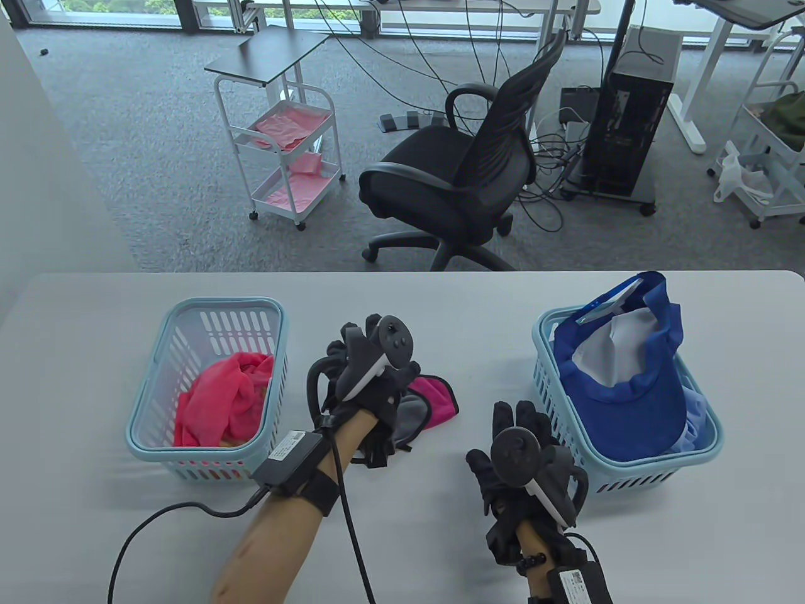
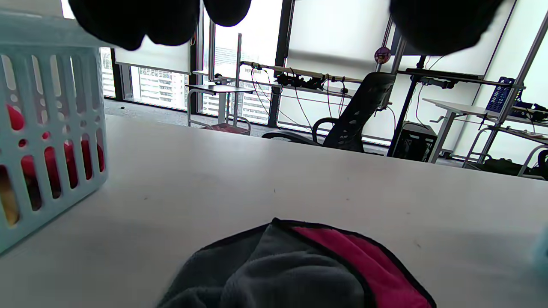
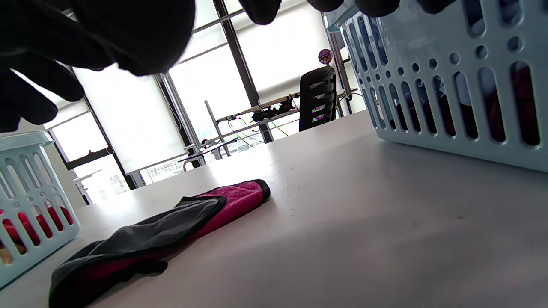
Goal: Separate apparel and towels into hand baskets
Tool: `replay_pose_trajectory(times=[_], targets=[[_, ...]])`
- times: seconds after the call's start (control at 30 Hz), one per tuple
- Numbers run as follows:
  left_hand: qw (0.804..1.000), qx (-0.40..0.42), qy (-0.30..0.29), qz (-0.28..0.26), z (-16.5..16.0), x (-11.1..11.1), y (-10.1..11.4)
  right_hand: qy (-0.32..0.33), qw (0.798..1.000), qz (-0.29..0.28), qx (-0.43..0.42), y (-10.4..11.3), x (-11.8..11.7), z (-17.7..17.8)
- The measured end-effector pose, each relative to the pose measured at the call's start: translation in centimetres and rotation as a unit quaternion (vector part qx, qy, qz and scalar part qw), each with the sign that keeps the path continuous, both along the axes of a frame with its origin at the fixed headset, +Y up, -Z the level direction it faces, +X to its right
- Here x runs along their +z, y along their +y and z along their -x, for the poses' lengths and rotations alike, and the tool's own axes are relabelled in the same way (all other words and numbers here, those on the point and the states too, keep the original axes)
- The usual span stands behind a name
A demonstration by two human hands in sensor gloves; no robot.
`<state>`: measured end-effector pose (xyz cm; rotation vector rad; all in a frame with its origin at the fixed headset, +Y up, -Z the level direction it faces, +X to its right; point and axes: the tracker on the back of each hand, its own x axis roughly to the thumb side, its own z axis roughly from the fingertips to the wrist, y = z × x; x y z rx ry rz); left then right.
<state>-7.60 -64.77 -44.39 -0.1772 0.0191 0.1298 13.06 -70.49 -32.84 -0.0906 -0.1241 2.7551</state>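
Observation:
A grey and pink towel [image 1: 435, 394] [image 2: 299, 265] [image 3: 171, 222] lies flat on the white table between two light blue baskets. My left hand [image 1: 355, 352] hovers over its left part, fingers [image 2: 150, 21] loosely hanging and holding nothing. The left basket [image 1: 220, 305] [image 2: 51, 128] [image 3: 30, 188] holds a pink towel [image 1: 220, 396]. In the right basket [image 1: 629, 469] [image 3: 449, 85] a blue cap [image 1: 635, 390] sits on top of other cloth. My right hand [image 1: 519, 421] rests low over the table just left of that basket, fingers [image 3: 128, 30] relaxed and empty.
A black cable [image 1: 188, 509] runs from my left wrist across the table's near left. Beyond the table's far edge stand a black office chair [image 1: 453, 170], a white trolley [image 1: 283, 145] with pink cloths and a computer tower [image 1: 629, 126].

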Motion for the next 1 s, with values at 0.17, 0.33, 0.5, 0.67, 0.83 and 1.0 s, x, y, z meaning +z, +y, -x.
replay_pose_trajectory(times=[0.17,0.33,0.5,0.67,0.83,1.0], targets=[[0.999,-0.026,-0.006,0.043,-1.3,-1.0,-4.9,-0.001,1.0,0.0,-0.004,0.0,0.0,0.0],[0.995,-0.044,-0.029,0.088,-1.4,-1.7,-8.8,0.0,1.0,0.003,-0.005,0.0,0.0,0.0],[0.99,-0.058,-0.025,0.126,-0.7,-2.1,-11.5,-0.001,1.0,0.004,-0.007,0.0,0.0,0.0],[0.989,-0.081,-0.036,0.119,-0.6,-2.0,-12.8,0.0,1.0,0.005,-0.01,0.0,0.0,0.0],[0.987,-0.103,-0.043,0.115,-0.7,-2.1,-12.7,0.0,1.0,0.005,-0.013,0.0,0.0,0.1],[0.989,-0.108,-0.042,0.097,-1.3,-1.8,-12.6,0.0,1.0,0.005,-0.013,0.0,0.0,0.1]])
